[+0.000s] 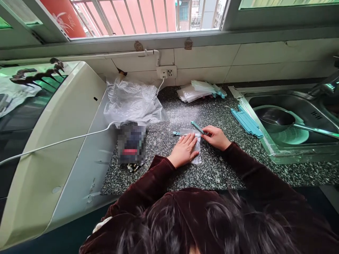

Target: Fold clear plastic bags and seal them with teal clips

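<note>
My left hand (pixel 185 150) lies flat, fingers stretched out, pressing a small clear plastic bag (pixel 197 157) onto the speckled counter. Between finger and thumb, my right hand (pixel 215 137) grips a teal bag sealing clip (pixel 196 126) near its right end. One strip of the clip points up and left. Another teal strip end (pixel 176 133) sticks out left of the bag's upper edge; whether both strips join is hidden by the bag and my fingers. Several more teal clips (pixel 246 121) lie in a bunch to the right, beside the sink.
A stack of plastic bags (pixel 197 91) with teal clips lies by the wall. A crumpled clear bag (pixel 132 100) and a blurred dark object (pixel 131 144) are at left, near a large pale appliance (pixel 69 134). A sink (pixel 278 150) holding a pan (pixel 275 118) is at right. A white cable (pixel 66 141) crosses the appliance.
</note>
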`<state>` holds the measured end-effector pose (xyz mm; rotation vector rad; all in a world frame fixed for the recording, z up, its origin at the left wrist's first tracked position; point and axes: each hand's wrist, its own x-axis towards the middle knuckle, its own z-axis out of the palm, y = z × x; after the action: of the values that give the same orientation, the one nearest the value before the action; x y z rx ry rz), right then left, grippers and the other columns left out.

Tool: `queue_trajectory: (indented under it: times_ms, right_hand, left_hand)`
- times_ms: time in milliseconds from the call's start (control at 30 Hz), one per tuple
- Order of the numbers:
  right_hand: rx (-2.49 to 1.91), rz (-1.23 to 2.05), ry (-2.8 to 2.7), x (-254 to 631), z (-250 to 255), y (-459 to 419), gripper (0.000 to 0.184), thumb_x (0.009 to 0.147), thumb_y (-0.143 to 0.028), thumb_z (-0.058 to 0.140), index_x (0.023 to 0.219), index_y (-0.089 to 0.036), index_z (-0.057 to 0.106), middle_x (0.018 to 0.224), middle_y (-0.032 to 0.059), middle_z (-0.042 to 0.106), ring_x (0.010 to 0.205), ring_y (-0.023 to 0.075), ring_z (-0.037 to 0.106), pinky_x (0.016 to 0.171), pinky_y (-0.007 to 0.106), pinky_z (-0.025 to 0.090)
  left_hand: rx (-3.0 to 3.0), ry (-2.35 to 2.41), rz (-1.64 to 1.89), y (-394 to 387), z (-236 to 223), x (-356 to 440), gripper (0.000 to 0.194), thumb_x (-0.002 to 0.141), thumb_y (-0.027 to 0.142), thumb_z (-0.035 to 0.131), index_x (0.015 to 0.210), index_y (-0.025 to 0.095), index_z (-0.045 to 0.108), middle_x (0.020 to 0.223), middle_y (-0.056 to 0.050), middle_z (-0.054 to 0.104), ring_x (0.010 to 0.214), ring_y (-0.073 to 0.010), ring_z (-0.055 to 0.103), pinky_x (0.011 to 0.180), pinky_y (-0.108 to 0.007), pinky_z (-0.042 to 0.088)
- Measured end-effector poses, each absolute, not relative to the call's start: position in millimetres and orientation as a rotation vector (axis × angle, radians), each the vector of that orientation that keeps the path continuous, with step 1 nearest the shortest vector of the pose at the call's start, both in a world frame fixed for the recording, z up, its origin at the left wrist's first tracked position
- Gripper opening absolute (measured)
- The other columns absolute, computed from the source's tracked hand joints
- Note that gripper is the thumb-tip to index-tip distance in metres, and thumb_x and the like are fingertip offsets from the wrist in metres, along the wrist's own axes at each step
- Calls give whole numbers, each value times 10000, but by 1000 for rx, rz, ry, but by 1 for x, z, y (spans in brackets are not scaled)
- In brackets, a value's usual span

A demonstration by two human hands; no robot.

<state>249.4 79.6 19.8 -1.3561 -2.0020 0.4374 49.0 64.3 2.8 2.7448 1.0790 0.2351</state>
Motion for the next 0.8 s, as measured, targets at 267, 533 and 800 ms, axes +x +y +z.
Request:
queue_trajectory:
  times_ms: [267, 533, 800]
  right_hand:
    - [-1346, 403, -2044, 249, 21, 78, 130, 798, -261, 549, 859, -190, 640, 850, 69, 642, 733, 170, 585, 631, 293, 496]
    - [-1437, 140, -2197, 241, 20, 79, 139, 806, -288, 557, 869, -197, 641, 890, 90, 644, 870, 232, 570, 786, 364, 473]
    - [-1521, 2, -2266, 244, 11, 80, 102, 815, -272, 552, 821, -196, 620, 821, 79, 627, 818, 220, 542, 727, 323, 442]
  left_hand:
    - [2651, 1182, 400, 62, 12, 48, 632, 844, 495, 474, 1343, 115, 405, 1401, -168, 424, 1322, -295, 345, 1108, -452, 220]
    - [2640, 1160, 407, 64, 11, 46, 578, 835, 489, 498, 1277, 118, 477, 1382, -171, 441, 1292, -310, 379, 1090, -446, 259]
    - [2512, 1082, 736, 75, 22, 37, 286, 855, 367, 497, 981, 135, 606, 1055, -133, 624, 1047, -254, 540, 955, -407, 410]
